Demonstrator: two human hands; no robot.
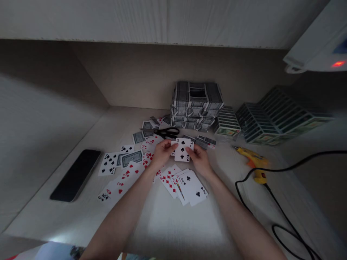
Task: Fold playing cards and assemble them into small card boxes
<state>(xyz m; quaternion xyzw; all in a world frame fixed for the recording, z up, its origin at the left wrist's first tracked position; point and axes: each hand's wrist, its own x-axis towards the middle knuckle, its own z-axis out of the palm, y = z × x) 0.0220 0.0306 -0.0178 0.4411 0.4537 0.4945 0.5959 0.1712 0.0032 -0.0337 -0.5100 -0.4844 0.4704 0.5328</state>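
Several playing cards, the three of clubs (183, 150) on top, are held up between my two hands above the table. My left hand (163, 152) pinches their left edge, and my right hand (199, 157) grips the right side, with its thumb on the front card. Just below lies a loose fan of face-up cards with the two of clubs (193, 187) uppermost. To the left, more cards are spread, among them the seven of spades (108, 164) and a face-down card (131, 158). Black scissors (166, 132) rest on cards behind my left hand.
A structure built of cards (196, 104) stands at the back. Stacks of card boxes (271, 121) are at the right, near a yellow glue gun (253, 159) with a black cable (273, 200). A phone (76, 175) lies left. A shelf (151, 25) hangs overhead.
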